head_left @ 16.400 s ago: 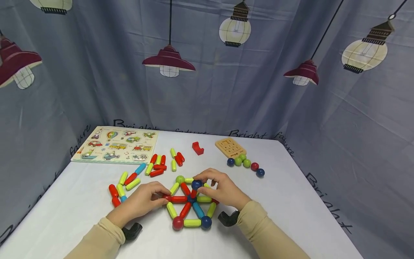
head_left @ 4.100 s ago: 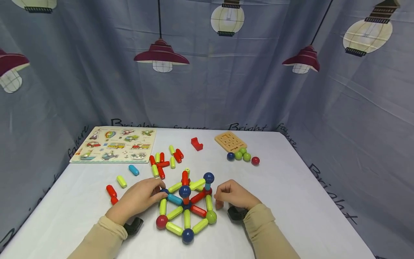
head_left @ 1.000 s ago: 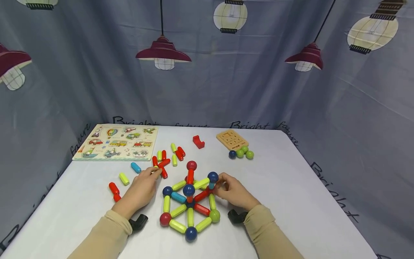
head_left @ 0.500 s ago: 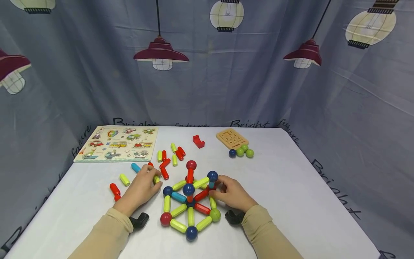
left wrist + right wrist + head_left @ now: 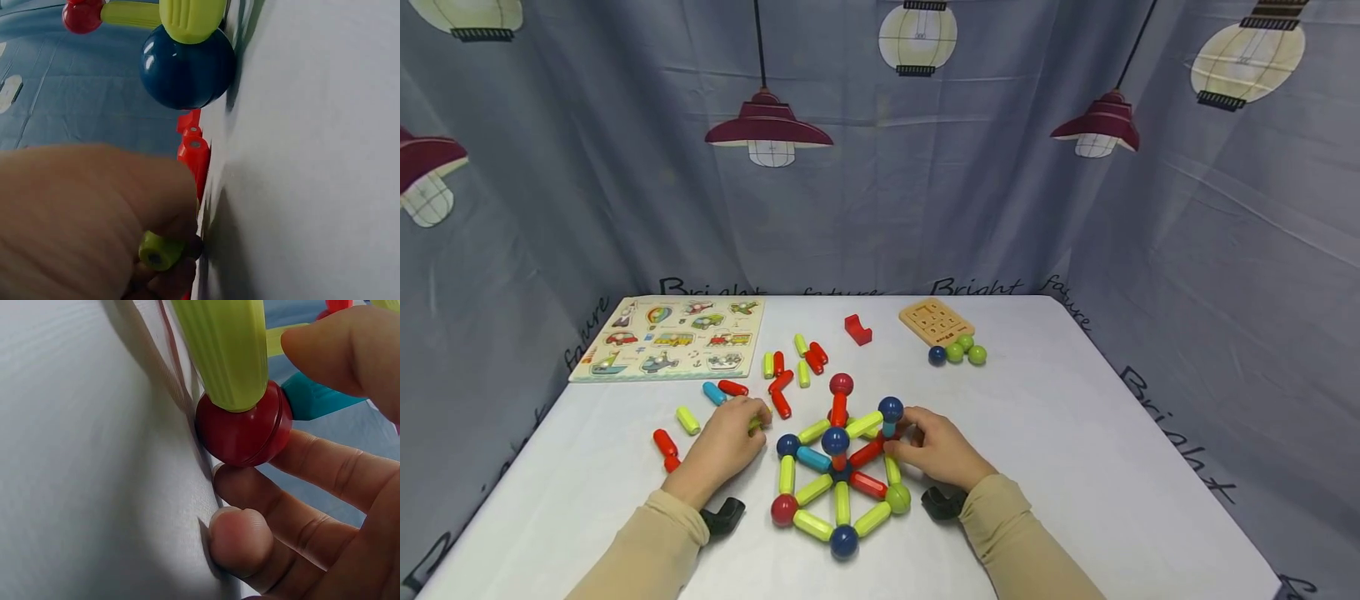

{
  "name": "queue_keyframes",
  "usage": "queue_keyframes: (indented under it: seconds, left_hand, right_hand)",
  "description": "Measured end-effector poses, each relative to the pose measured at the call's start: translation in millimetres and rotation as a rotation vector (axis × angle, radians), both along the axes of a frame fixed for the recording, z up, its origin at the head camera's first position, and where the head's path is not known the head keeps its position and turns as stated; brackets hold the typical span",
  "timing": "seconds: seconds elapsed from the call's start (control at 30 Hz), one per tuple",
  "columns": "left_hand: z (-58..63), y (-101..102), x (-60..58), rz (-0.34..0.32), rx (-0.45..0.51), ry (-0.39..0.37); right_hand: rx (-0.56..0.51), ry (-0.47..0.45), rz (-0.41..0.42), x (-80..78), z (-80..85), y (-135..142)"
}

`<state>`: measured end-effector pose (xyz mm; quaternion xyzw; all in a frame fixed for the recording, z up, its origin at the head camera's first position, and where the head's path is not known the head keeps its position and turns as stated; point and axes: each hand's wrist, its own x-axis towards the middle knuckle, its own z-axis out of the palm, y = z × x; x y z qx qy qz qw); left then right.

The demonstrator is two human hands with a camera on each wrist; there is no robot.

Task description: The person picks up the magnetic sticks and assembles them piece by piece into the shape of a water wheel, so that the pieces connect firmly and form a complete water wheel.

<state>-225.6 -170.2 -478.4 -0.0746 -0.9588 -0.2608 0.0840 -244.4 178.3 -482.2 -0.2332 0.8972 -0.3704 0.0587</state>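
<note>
1. Evidently pinching a green rod (image 5: 755,424) in the curled left hand (image 5: 730,435), with one end bare in the left wrist view, probably to leave that tip free.
2. Well apart from that, holding a red ball (image 5: 240,428) with the right hand (image 5: 938,447), thumb and fingers about the frame's far-right corner, likely to steady it beneath an upright blue rod (image 5: 322,399); cannot tell how firmly.
3. Between both hands, see the frame (image 5: 841,473), spoked like a wheel and flat on the table (image 5: 1075,467), presumably for a wide, stable footing under three ball-topped uprights.
4. Around and beyond the left hand, find loose rods (image 5: 781,405), scattered seemingly as spares within reach.
5. Farther back, note the picture board (image 5: 670,337), red block (image 5: 858,330) and wood board (image 5: 936,322), apparently set aside for working room, with loose balls (image 5: 977,355) just beside the last.
</note>
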Motion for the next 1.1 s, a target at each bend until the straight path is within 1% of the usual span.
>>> queue_keyframes:
  seconds: [0.03,0.07,0.13,0.23,0.27,0.3,0.37,0.43,0.5,0.57,0.67,0.77,0.83,0.93,1.0,1.07,1.1]
  left_hand:
    - [1.1,1,0.8,0.009,0.026,0.009]
    - [2.5,2,1.9,0.012,0.076,0.012]
    - [5.0,4,4.2,-0.009,0.212,0.015]
    - [8.1,9,8.1,-0.115,0.459,-0.027]
    - [8.6,10,9.6,-0.157,0.506,-0.047]
    - [8.7,11,11.0,-0.197,0.531,-0.070]
    - [7.0,14,12.4,-0.257,0.532,-0.117]
    - [4.4,15,12.7,-0.282,0.492,-0.136]
    - [2.2,17,12.6,-0.284,0.465,-0.156]
    - [0.6,17,12.4,-0.276,0.453,-0.160]
    - [-0.1,17,12.7,-0.279,0.464,-0.164]
    - [0.0,16,12.8,-0.294,0.496,-0.170]
    - [0.2,15,12.7,-0.301,0.519,-0.173]
    - [-0.1,13,12.2,-0.307,0.544,-0.187]
    - [-0.2,12,11.7,-0.319,0.554,-0.201]
    - [0.0,9,10.8,-0.329,0.552,-0.199]
    - [0.1,8,10.1,-0.327,0.554,-0.185]
  right_hand:
    - [-0.001,-0.002,0.001,-0.1,-0.2,0]
    - [-0.001,-0.003,0.002,-0.1,-0.3,0]
    - [-0.002,-0.009,0.001,0.1,-0.1,0]
    - [-0.004,-0.010,0.003,0.3,0.6,0]
    - [-0.005,-0.009,0.003,0.3,0.9,0]
    - [-0.007,-0.008,0.004,0.3,1.1,0]
    - [-0.009,-0.005,0.006,0.1,1.5,0]
    - [-0.009,-0.005,0.006,0.0,1.7,0]
    - [-0.006,-0.012,0.007,-0.2,1.7,1]
    - [-0.001,-0.030,0.003,0.0,2.2,2]
    - [-0.009,-0.093,-0.004,0.4,4.1,5]
    - [-0.032,-0.165,0.010,1.5,6.5,10]
    - [-0.054,-0.207,0.053,3.1,7.6,13]
    - [-0.085,-0.253,0.172,6.0,8.2,17]
    - [-0.088,-0.262,0.244,7.8,8.7,17]
    - [-0.085,-0.254,0.281,8.8,9.4,15]
    - [-0.080,-0.244,0.287,8.9,9.9,14]
